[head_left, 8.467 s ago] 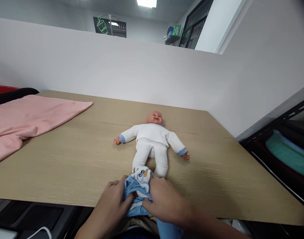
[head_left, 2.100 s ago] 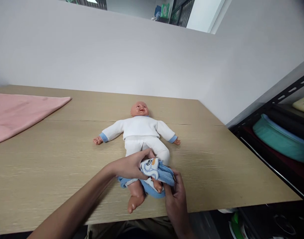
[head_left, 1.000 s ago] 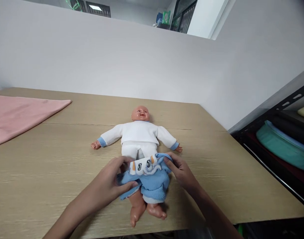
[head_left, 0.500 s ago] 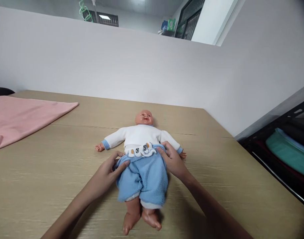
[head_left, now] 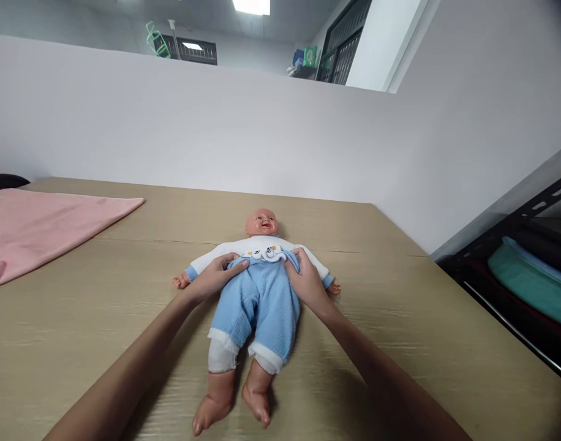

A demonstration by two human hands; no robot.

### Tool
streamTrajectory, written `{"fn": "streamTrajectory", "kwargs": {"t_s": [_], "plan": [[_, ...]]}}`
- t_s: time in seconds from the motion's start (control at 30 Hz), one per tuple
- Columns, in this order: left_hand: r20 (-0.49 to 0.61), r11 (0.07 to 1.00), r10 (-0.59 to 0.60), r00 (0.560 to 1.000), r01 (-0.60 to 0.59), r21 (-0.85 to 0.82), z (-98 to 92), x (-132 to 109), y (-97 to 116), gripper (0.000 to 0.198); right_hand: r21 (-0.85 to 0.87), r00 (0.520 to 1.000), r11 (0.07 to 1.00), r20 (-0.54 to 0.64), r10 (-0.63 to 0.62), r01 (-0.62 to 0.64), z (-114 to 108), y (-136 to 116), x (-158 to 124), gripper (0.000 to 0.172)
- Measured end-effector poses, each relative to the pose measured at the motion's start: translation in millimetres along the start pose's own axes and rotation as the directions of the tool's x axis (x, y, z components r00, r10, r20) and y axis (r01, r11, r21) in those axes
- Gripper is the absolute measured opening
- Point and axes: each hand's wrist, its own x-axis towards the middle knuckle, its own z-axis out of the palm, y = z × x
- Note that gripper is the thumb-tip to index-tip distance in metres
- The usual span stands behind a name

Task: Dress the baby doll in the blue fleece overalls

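Note:
A baby doll lies on its back on the table, head toward the wall and bare feet toward me. It wears a white top with blue cuffs and light-blue pants with white hems. My left hand pinches the waistband of the pants at the left side. At the right side, my right hand grips the same waistband, thumb over the edge. Between the hands, a white trim with printed eyes lies folded at the waist, over the doll's belly. Parts of my fingers are hidden behind the cloth.
A pink cloth lies flat at the table's left. The wooden table meets a white partition wall at the back. Right of it stands a dark shelf with green folded fabric. A dark rounded object shows at the far left.
Both hands have moved the waistband up toward the doll's chest. The pants sit higher, more of the lower legs shows, and the feet have shifted left. My view has tilted slightly upward.

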Motion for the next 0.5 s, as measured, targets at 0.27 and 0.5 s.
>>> {"fn": "streamTrajectory", "kwargs": {"t_s": [0.27,0.5], "plan": [[0.246,0.985,-0.108,0.963,0.137,-0.106,-33.9,-38,-12,0.037,0.181,0.991,0.980,0.117,0.065,-0.086,-16,34,-43,0.035],[0.078,0.930,-0.147,0.986,0.165,-0.327,-10.3,-31,-26,0.052,0.403,0.978,0.891,0.090,0.191,-0.211,1,62,-45,0.053]]}}
